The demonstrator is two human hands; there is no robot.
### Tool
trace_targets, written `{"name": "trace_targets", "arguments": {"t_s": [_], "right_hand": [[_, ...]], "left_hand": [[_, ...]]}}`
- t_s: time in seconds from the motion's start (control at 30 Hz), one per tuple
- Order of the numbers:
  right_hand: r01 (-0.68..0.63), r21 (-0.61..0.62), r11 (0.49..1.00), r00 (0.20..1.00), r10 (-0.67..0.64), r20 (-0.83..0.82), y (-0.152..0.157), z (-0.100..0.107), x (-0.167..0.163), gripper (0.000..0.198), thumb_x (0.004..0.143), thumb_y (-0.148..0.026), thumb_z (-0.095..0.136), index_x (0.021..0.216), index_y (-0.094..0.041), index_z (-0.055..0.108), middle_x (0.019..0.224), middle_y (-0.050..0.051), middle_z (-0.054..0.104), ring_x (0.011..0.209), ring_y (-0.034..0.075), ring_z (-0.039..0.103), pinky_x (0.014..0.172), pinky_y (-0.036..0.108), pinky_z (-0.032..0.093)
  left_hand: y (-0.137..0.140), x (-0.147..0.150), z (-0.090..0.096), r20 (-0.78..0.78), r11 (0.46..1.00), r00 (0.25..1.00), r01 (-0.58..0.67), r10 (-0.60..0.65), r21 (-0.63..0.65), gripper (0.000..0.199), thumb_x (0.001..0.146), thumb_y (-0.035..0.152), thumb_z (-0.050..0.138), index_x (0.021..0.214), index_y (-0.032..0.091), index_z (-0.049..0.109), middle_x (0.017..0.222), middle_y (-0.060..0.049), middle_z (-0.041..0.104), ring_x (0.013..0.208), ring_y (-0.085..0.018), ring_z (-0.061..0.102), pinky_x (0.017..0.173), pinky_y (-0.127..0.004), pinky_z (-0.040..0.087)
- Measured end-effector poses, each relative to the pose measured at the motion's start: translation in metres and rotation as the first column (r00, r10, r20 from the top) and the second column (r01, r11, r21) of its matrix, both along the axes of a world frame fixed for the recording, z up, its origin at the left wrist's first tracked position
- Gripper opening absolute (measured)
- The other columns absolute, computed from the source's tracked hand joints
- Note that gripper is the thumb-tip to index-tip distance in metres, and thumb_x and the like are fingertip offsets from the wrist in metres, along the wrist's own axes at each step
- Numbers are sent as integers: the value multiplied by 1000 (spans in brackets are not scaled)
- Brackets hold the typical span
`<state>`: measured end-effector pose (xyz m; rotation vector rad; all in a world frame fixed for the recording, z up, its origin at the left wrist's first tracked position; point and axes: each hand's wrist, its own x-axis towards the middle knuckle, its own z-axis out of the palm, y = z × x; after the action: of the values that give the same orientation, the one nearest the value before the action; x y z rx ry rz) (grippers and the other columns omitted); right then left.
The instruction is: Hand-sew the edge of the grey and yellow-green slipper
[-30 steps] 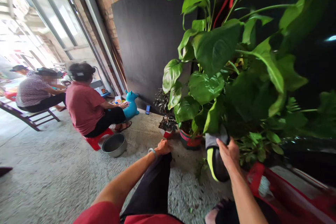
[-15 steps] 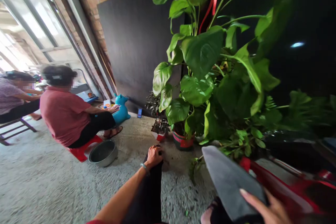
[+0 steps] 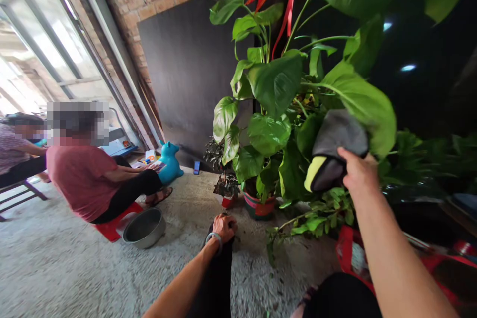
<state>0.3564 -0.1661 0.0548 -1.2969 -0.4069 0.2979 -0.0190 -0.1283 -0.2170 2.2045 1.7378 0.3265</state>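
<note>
My right hand (image 3: 359, 171) is closed on a soft grey cloth (image 3: 341, 131) with black and yellow-green parts hanging below. The cloth is raised in front of a large green leaf (image 3: 363, 104) of a tall potted plant (image 3: 274, 87); whether it touches the leaf I cannot tell. Down on my left knee, in dark trousers, my left hand (image 3: 223, 228) rests with its fingers curled over it and a bracelet at the wrist. The plant's dark pot with a red band (image 3: 259, 206) stands on the floor beyond that knee.
A smaller potted plant (image 3: 225, 189) stands left of the big one. A grey basin (image 3: 144, 228), a blue animal figure (image 3: 169, 161) and a phone (image 3: 196, 167) are on the concrete floor. One person (image 3: 80, 174) sits on a red stool; another sits farther left. Red bag (image 3: 346, 253) lies right.
My right hand has moved up and forward with the grey cloth, from near my lap to the leaves. The left hand stays on the knee. The view has shifted slightly.
</note>
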Motion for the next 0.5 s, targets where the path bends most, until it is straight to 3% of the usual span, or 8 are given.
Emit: {"name": "trace_targets", "arguments": {"t_s": [0.07,0.17,0.23,0.3,0.37,0.43,0.5], "right_hand": [[38,-87,995,996,-45,-78,-17,-25,1,63,69,-22,77,126,3,66,128,27,68,116,36,68,89,39,56],[231,-196,953,947,-267,-181,-63,-42,15,70,71,-29,74,135,-1,61,142,30,57,127,42,60,95,55,53],[391,-146,909,897,-411,-161,-86,-35,29,73,69,-35,76,138,-14,60,150,22,54,133,39,57,97,59,50],[462,19,887,887,-462,-28,-92,-24,36,74,65,-38,79,135,-25,62,152,14,54,134,35,57,98,58,49],[386,108,916,902,-399,162,-82,-22,30,73,63,-42,78,132,-22,64,149,15,57,128,35,61,97,55,50],[212,-49,976,935,-188,301,-70,-37,9,70,64,-47,74,126,-15,67,135,21,67,114,36,68,91,49,54],[24,-290,957,938,79,339,-70,-68,-22,64,64,-52,69,113,-11,70,110,21,75,95,35,73,79,44,58]], "left_hand": [[1,-3,-1,-11,1000,1000,-13,13,2,19,83,25,68,96,27,81,102,-4,77,110,-24,66,103,-34,42],[5,-10,-1,3,999,999,-34,34,-11,18,83,24,68,94,29,81,103,-2,77,109,-23,66,104,-34,42],[7,-12,0,11,999,999,-44,44,-31,19,84,25,66,95,29,81,101,-2,78,110,-23,65,103,-33,42],[8,-10,3,14,998,999,-44,44,-45,19,85,27,64,94,28,81,101,-3,78,110,-24,64,103,-34,42],[8,-5,5,17,998,999,-36,36,-48,19,85,28,64,94,27,81,103,-3,78,112,-24,64,105,-35,40],[4,0,5,20,999,1000,-16,17,-45,20,85,27,64,96,28,81,104,-3,78,113,-24,64,108,-35,39],[-1,3,2,22,999,1000,14,-13,-30,21,84,26,65,97,27,81,105,-4,78,113,-24,64,111,-36,38]]}}
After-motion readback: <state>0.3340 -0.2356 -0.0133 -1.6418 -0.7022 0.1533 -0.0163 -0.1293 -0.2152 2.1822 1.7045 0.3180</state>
